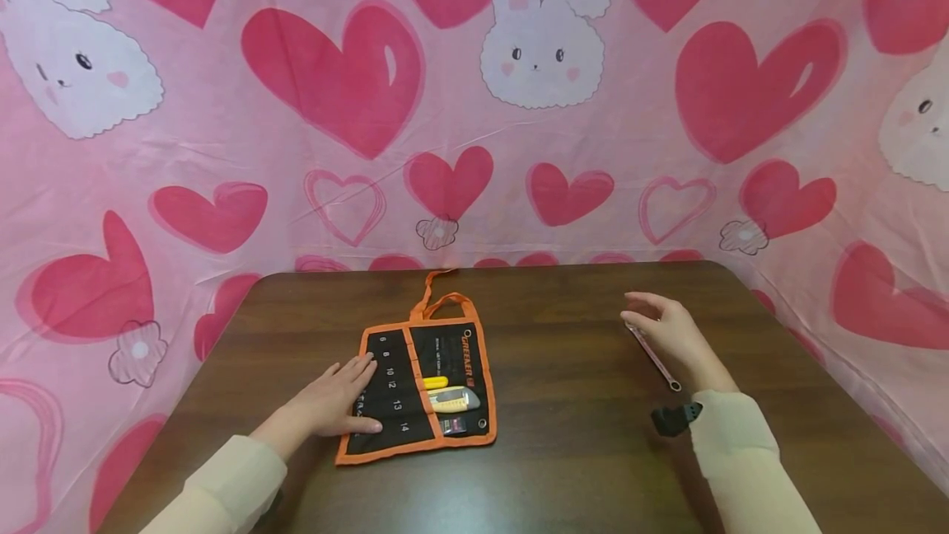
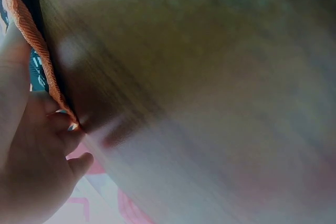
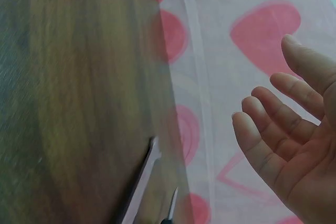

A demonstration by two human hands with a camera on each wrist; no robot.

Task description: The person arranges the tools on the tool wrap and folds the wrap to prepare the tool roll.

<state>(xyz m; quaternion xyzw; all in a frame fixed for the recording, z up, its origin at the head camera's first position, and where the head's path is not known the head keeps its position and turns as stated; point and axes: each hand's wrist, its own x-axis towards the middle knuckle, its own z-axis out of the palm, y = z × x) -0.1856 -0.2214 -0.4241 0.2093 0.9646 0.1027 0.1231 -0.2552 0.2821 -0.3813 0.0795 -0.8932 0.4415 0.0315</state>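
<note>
An orange-trimmed black tool pouch [image 1: 400,427] lies spread on the table, printed with size numbers. My left hand [image 1: 337,398] rests on its left side, fingers and thumb spread over the fabric. In the left wrist view, that hand [image 2: 44,150] is at the orange border [image 2: 34,35]. A yellow-handled utility knife [image 1: 454,399] sits in the pouch beside another yellow piece [image 1: 435,383]. My right hand [image 1: 670,336] is raised above a combination wrench [image 1: 656,361], its fingers loosely bent around nothing. The right wrist view has the wrench [image 3: 137,190] apart from the hand [image 3: 294,145].
Beside the wrench, a thin metal shaft with a dark end [image 3: 172,208] shows in the right wrist view. An orange strap [image 1: 426,295] trails from the pouch toward the table's back edge. Pink heart-patterned cloth [image 1: 534,130] surrounds the brown table [image 1: 563,435].
</note>
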